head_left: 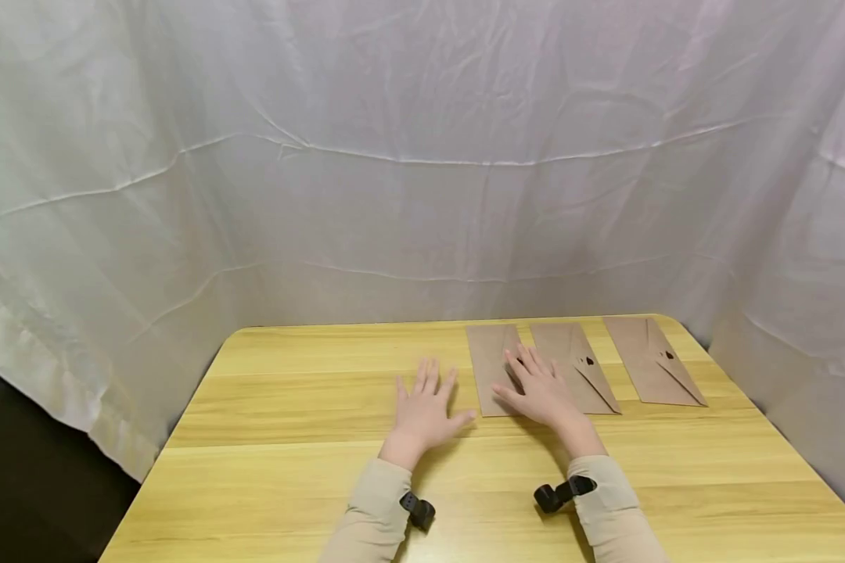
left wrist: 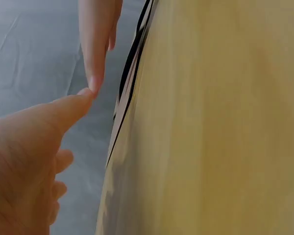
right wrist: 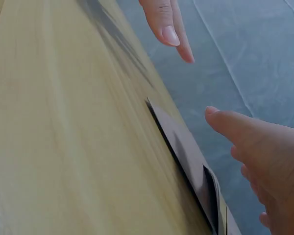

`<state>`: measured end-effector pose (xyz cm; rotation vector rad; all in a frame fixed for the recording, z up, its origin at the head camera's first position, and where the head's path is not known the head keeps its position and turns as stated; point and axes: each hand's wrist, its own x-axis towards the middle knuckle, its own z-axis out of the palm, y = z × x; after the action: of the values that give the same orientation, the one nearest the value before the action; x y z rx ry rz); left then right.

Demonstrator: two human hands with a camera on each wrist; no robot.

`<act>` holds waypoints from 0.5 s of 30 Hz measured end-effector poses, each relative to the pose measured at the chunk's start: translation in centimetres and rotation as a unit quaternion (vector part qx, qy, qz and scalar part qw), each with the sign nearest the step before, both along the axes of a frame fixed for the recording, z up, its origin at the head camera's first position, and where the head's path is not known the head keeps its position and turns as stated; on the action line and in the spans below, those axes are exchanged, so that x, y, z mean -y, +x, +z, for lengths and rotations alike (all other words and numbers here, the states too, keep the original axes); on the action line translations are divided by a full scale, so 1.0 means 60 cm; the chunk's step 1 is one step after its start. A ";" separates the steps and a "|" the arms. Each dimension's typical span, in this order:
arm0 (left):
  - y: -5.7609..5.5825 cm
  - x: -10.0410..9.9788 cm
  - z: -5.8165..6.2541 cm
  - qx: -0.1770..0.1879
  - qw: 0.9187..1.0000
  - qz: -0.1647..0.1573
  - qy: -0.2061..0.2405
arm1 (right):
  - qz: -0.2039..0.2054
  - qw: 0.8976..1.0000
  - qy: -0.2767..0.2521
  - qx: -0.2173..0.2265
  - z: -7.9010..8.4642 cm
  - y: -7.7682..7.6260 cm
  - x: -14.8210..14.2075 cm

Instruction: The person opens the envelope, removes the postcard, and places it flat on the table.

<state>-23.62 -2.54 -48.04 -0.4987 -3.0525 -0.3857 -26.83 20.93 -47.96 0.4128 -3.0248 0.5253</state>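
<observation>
Three brown paper envelopes lie side by side at the table's back right: a left envelope [head_left: 491,367], a middle envelope [head_left: 570,344] and a right envelope [head_left: 637,356]. The middle and right ones show a pointed flap and a small dark mark. My right hand [head_left: 542,395] hovers with spread fingers over the left and middle envelopes, hiding part of both. Left of the envelopes, my left hand [head_left: 424,414] is held above bare wood, fingers spread, holding nothing. In the right wrist view, a gap shows between the right hand [right wrist: 269,156] and the envelope [right wrist: 179,142] below.
The wooden table [head_left: 267,500] has rounded back corners. White curtain cloth [head_left: 422,211] hangs behind it and along both sides. A dark object [head_left: 35,469] stands beyond the left edge. Each forearm carries a black strapped camera, one on the left wrist [head_left: 418,510].
</observation>
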 end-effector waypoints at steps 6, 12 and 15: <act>0.018 -0.032 0.002 0.037 0.998 -0.049 -0.007 | 0.004 1.000 0.005 0.006 -0.007 -0.001 -0.007; 0.032 -0.050 0.006 0.084 0.993 -0.085 -0.015 | 0.008 1.000 0.012 0.015 -0.013 0.003 -0.014; 0.035 -0.054 0.006 0.092 0.991 -0.093 -0.024 | 0.011 1.000 0.015 0.022 -0.014 0.003 -0.014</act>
<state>-21.50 0.70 -47.67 -0.7984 -3.2085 -0.3844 -26.66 21.80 -48.79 0.4430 -3.0766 0.4969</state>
